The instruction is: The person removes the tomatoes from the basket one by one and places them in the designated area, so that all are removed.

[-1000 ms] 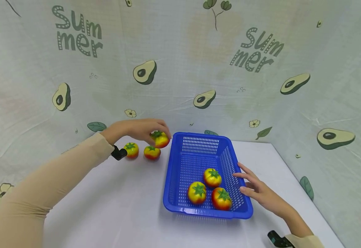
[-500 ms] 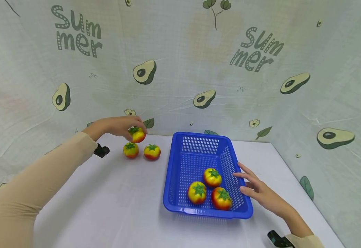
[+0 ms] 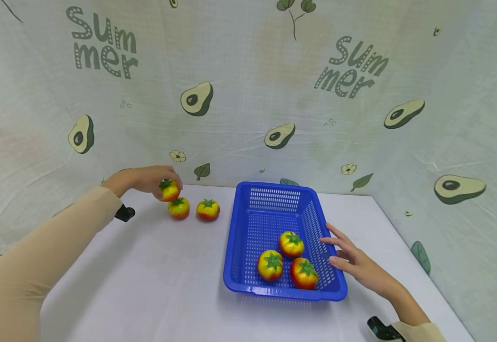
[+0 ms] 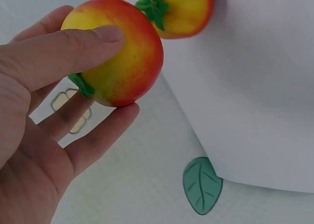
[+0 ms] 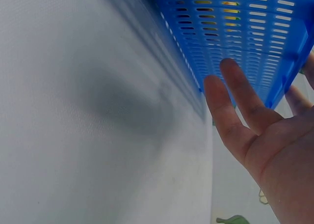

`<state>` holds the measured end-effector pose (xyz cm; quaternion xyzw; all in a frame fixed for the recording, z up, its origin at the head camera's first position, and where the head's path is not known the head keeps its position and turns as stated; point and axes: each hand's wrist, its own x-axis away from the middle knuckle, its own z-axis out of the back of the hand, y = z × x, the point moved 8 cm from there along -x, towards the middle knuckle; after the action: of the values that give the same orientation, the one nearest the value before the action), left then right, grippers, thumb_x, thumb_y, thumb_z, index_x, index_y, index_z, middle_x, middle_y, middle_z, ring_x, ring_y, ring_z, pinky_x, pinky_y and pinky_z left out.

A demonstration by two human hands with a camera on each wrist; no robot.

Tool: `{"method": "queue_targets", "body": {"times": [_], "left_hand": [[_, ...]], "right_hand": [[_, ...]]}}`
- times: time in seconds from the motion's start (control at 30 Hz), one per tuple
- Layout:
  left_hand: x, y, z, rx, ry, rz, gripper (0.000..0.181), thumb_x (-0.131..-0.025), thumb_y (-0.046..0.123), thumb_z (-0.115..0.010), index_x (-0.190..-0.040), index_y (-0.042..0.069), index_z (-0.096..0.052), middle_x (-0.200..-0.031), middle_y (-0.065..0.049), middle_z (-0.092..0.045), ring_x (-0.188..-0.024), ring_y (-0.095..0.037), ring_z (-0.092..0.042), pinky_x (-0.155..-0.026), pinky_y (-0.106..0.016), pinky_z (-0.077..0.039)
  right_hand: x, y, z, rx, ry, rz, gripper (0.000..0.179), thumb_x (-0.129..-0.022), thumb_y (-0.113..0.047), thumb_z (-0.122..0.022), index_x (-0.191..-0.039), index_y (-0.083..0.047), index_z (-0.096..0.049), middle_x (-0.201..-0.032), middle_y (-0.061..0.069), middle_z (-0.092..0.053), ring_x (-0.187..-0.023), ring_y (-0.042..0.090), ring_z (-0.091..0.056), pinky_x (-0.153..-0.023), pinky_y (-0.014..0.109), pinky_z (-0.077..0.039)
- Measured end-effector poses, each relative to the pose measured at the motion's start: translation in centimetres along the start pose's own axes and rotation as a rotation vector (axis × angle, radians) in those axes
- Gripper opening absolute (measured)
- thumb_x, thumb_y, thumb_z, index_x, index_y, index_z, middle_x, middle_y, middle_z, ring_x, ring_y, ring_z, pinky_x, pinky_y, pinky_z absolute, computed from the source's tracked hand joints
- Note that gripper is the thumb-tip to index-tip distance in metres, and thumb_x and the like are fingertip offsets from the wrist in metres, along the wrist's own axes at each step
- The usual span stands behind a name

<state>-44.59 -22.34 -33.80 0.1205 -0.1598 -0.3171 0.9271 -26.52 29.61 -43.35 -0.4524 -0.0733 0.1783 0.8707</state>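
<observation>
"So, what's the left hand (image 3: pixel 150 179) grasping?"
"A tomato (image 3: pixel 170 191), near the table (image 3: pixel 145 275)'s far left corner."
"And the right hand (image 3: pixel 356 263)?"
"Loosely spread fingers (image 5: pixel 243 92), at the basket (image 3: pixel 282 292)'s right edge."

You are at a screened-off corner that looks like a makeshift recording booth. Pale, creased cloth (image 3: pixel 248 61) hangs behind your white surface (image 3: pixel 167 266) and along its right side, printed with avocados (image 3: pixel 197 99), leaves (image 3: pixel 202 171) and "summer" lettering (image 3: pixel 110 54). Black devices (image 3: pixel 125 213) sit at both your wrists. The basket (image 3: pixel 285 295) and glossy tomatoes (image 3: pixel 291 244) alone don't make this a kitchen or shop, and you cannot tell what building lies beyond the cloth.
</observation>
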Motion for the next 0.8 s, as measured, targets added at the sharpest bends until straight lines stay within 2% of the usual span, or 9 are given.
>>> {"method": "queue_targets", "body": {"times": [0.2,0.5,0.8], "left_hand": [[0.8,-1.6,-0.5,0.004,-0.014,0.04,0.048,-0.088,-0.001,-0.082,-0.126,0.025,-0.071,-0.14,-0.011,-0.056,-0.13,-0.038,-0.05,-0.105,-0.06,-0.054],[1.6,-3.8,-1.5,0.008,-0.006,0.101,0.048,-0.085,-0.002,-0.084,-0.123,0.024,-0.071,-0.138,-0.013,-0.057,-0.126,-0.039,-0.052,-0.105,-0.063,-0.053],[1.9,-5.5,-2.7,0.028,-0.011,0.122,0.05,-0.082,-0.005,-0.083,-0.121,0.023,-0.071,-0.136,-0.015,-0.057,-0.122,-0.039,-0.051,-0.104,-0.066,-0.05]], "right_hand": [[0.1,-0.5,0.0,-0.012,0.0,0.01,0.05,-0.109,-0.019,-0.059,-0.157,-0.013,-0.05,-0.179,0.014,-0.003,-0.133,0.049,-0.056,-0.095,0.044,-0.062],[0.0,-0.4,0.0,0.001,-0.001,0.016,0.05,-0.109,-0.02,-0.059,-0.157,-0.015,-0.05,-0.179,0.014,-0.003,-0.134,0.051,-0.055,-0.096,0.048,-0.061],[0.1,-0.5,0.0,-0.016,-0.004,0.019,0.05,-0.109,-0.019,-0.059,-0.157,-0.014,-0.05,-0.179,0.014,-0.003,-0.133,0.051,-0.055,-0.095,0.045,-0.062]]}}
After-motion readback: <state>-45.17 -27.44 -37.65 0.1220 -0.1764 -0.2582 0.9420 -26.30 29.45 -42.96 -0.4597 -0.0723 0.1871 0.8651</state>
